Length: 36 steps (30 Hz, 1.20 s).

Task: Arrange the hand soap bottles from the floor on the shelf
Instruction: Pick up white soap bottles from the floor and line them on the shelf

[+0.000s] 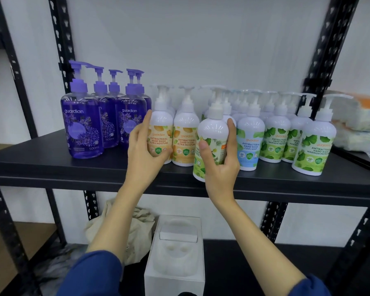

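Note:
My right hand point(220, 165) grips a white pump bottle with a green leaf label point(212, 135), tilted, at the front edge of the black shelf point(51, 163). My left hand point(144, 144) curls round the left side of an orange-labelled white bottle point(161, 124) standing on the shelf. A second orange-labelled bottle point(185, 133) stands beside it. To the right stand a blue-labelled cool mint bottle point(250, 137) and several green-labelled bottles point(314, 142). Several purple pump bottles point(83, 124) stand at the shelf's left.
Black shelf uprights point(62, 39) frame the bay. Below, on the lower shelf, sit a white open box point(175, 253) and a crumpled beige cloth bag point(135, 227). Packaged goods point(359, 122) lie on the neighbouring shelf at the right.

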Motion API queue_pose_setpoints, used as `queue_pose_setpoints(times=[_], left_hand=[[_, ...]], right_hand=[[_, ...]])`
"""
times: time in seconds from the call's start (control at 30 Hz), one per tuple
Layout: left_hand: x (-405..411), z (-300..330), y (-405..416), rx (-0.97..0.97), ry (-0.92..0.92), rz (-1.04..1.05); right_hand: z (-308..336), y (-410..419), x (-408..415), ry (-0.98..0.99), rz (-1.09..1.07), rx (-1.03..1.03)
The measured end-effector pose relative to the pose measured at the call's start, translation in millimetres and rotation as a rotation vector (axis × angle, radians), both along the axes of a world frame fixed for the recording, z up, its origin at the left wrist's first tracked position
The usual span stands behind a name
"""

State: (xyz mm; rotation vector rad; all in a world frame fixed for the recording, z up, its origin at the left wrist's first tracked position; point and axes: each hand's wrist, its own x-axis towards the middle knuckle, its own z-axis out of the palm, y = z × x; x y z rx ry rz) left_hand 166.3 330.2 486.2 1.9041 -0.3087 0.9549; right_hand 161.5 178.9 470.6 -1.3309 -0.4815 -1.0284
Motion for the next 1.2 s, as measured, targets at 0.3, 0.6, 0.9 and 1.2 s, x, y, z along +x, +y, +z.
queue_pose_setpoints(times=[0.3,0.6,0.9,1.2], left_hand=[[-27.4,-22.3,-98.1,0.204,-0.398,0.045],[1.9,-76.8,-152.7,0.542,-0.465,0.283],[12.2,-82.4,-153.4,0.540,-0.571,0.339],[12.0,-81.6,-153.2,0.531,-0.580,0.330]], right_hand=[[4.5,-58.3,-17.0,0.003,-0.221,0.016],[0.1,-150.4,4.5,0.109,-0.444,-0.080],[3.0,-162.6,12.5,0.290,-0.489,-0.333],[-5.4,-159.2,6.2,0.263,-0.569,-0.257]])
